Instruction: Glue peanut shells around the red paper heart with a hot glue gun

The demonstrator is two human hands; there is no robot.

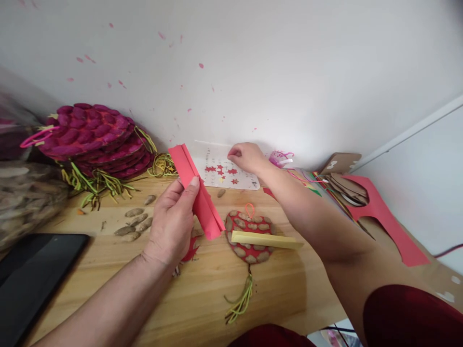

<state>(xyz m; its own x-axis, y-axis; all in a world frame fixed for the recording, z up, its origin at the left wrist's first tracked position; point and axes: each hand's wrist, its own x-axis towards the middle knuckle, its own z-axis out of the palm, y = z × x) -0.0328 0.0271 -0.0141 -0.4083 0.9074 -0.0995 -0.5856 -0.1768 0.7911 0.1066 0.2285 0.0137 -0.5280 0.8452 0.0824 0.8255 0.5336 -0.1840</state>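
My left hand (172, 219) is closed on a folded strip of red paper (202, 202), thumb on top, held above the table. Over a white printed sheet (249, 182) by the wall, my right hand (248, 156) is pinched; anything between its fingertips is too small to make out. Small red paper stars (232, 171) lie on that sheet, just below the right hand. Between my arms rests a round red disc covered in peanuts (240, 251), with an orange loop and a yellow-green tassel (243, 300). A folded yellow paper strip (265, 239) lies across it.
Purple-painted peanut discs (94, 130) are stacked at the left, beside a bag of peanuts (29, 202). Several loose peanuts (134, 224) and a dark tablet (39, 279) lie nearer me. Cut red paper (390, 212) and cardboard pieces (340, 164) are at the right.
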